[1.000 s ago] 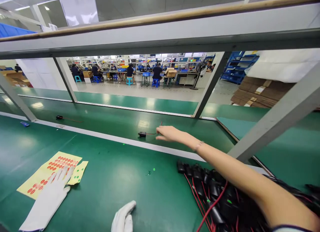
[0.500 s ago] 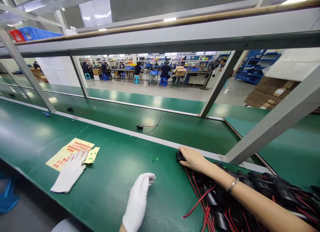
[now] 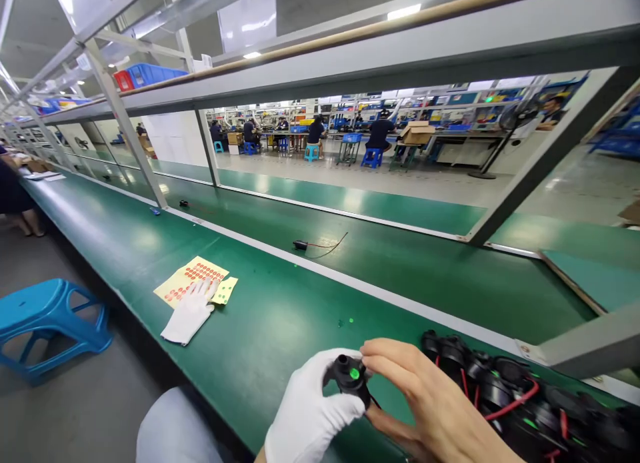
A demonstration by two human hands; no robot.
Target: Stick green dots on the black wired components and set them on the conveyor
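A black cylindrical part [image 3: 351,378] with a green dot on its end is held above the front of the green bench. My left hand [image 3: 313,406], in a white glove, wraps round it from the left. My bare right hand [image 3: 425,396] touches it from the right with fingers and thumb. To the right lies a pile of black parts with red wires [image 3: 505,383]. An unworn white glove [image 3: 189,313] rests partly on yellow sheets of red stickers [image 3: 200,271] and green stickers [image 3: 226,290].
A single black part with a wire [image 3: 301,244] lies beyond the white rail [image 3: 320,268]. Metal posts [image 3: 525,156] rise from the bench. A blue stool [image 3: 50,310] stands at the left. People sit at far tables.
My right hand has come back from the pile to my left hand, bringing a black part. Both hands now hold it. The view has turned to the right and shifted.
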